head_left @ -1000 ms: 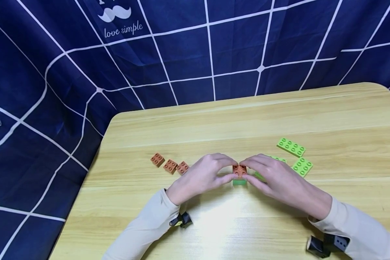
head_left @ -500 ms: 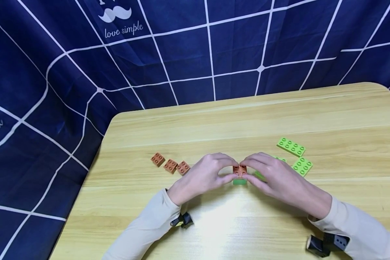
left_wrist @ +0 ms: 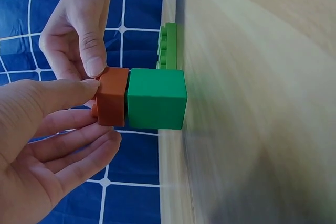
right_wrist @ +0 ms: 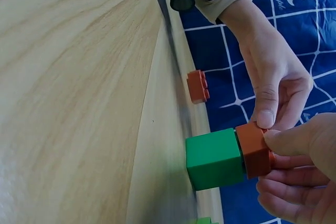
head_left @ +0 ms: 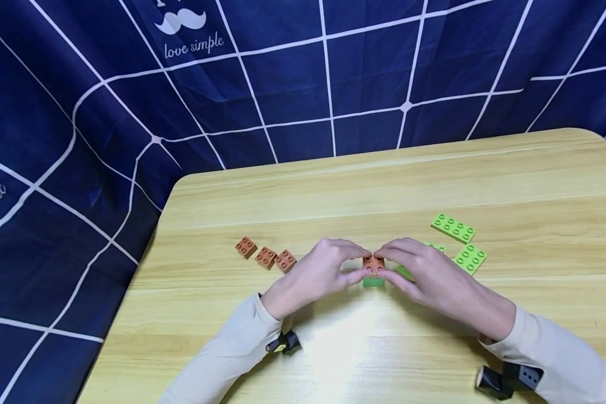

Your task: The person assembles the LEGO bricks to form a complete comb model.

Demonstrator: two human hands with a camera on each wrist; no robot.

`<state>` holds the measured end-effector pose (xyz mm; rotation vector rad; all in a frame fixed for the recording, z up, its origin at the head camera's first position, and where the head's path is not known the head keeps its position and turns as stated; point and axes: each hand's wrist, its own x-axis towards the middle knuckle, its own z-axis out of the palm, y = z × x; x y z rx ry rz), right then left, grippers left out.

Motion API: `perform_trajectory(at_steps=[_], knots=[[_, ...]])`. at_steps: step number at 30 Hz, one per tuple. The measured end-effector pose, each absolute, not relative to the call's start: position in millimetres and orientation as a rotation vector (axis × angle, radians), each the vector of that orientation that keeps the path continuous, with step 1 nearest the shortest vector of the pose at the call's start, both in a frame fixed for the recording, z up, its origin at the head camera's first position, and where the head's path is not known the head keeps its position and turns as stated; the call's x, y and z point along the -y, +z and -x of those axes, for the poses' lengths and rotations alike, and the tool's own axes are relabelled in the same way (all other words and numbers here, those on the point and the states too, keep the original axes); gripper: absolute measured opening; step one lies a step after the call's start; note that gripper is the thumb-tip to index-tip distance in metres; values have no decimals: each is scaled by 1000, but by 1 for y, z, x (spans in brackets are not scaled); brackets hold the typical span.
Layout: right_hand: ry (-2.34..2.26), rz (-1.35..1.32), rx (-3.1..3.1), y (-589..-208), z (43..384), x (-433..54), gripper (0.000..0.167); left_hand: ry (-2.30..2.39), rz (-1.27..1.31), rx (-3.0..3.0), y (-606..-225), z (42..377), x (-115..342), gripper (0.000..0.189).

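Observation:
In the head view an orange-brown toy building brick [head_left: 373, 264] with studs on top sits over a taller green block [head_left: 373, 283] on the table. My left hand [head_left: 315, 272] pinches the brick from the left, thumb at the near side and fingers at the far side. From the right, my right hand [head_left: 429, 275] pinches the same brick. Both wrist views show a thin dark line between the orange-brown brick [left_wrist: 112, 97] and the plain-sided green block [right_wrist: 215, 159], which stands on the tabletop.
Left of my hands lie three loose orange-brown bricks [head_left: 266, 257]. On the right are flat light-green bricks [head_left: 453, 228], one partly hidden behind my right hand. The wooden table [head_left: 303, 202] ends at a dark blue curtain [head_left: 373, 78] with white lines.

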<state>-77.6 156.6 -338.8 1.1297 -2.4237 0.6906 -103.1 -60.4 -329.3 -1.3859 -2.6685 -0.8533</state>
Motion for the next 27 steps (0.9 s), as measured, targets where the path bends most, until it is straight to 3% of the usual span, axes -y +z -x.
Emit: perform_trajectory(at_steps=[12,27], knots=[[650,-1138,2411,-337,75,-155,55,-947,1365,2714,-329,103,61,27],[675,-1144,2405,-340,76,-155,48,-1024,1357,2722,-331,103,60,24]])
